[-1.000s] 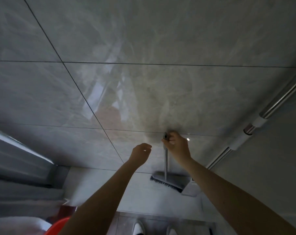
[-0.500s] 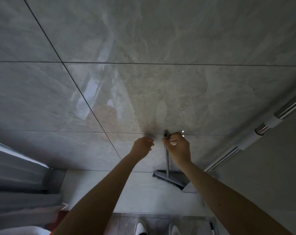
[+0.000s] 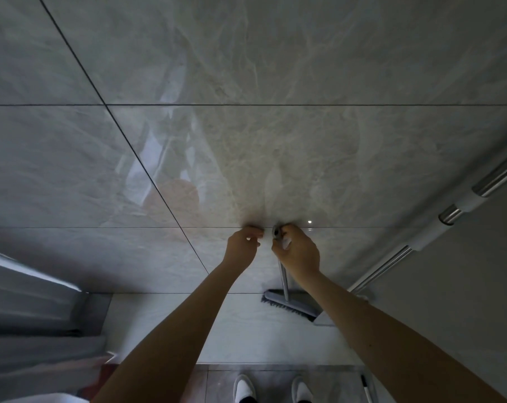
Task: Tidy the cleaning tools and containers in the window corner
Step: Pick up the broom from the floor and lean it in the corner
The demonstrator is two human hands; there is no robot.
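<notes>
Wall: glossy grey marble-pattern tiled wall with dark grout lines; fills most of the view.
Window frame: grey metal window frame at lower left, meeting the wall at the corner.
Ledge: pale stone ledge running along the foot of the wall; carries the broom head.
Pole: long silver metal pole with white plastic collars, leaning diagonally along the right side, well apart from the hands.
Broom: grey long-handled broom with thin metal shaft and dark bristle head; stands upright against the wall, head on the ledge, top of the shaft level with a horizontal grout line.
Right hand: right hand curled round the top end of the broom shaft, grasping it against the wall.
Left hand: left hand just beside the right hand, fingers curled at the wall; whether it pinches anything cannot be told.
Shoes: pair of white shoes at the bottom edge, on dark floor tiles below the ledge.
</notes>
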